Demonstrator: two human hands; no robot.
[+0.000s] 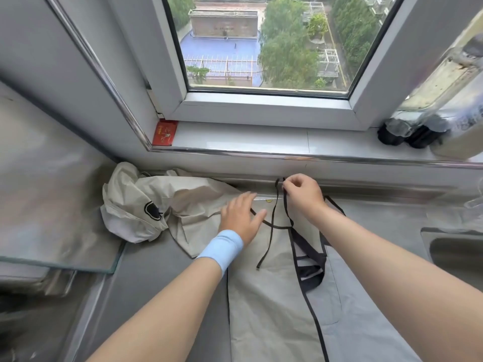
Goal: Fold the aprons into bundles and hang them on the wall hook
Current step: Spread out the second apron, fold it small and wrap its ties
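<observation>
A beige apron with black trim (269, 304) lies folded lengthwise on the grey counter (162, 283), running from the near edge toward the windowsill. My right hand (303, 194) pinches its black strap (273, 220) and lifts it above the apron's top end. My left hand (241, 218), with a light blue wristband, presses flat with straight fingers on the apron's upper left part. A second, crumpled beige apron (146, 202) lies in a heap to the left against the wall. No wall hook shows in view.
A glass stovetop edge (60, 262) lies at the left. A metal sink (454, 249) sits at the right. The white windowsill (261, 139) holds a red packet (164, 132) and dark-capped bottles (407, 134).
</observation>
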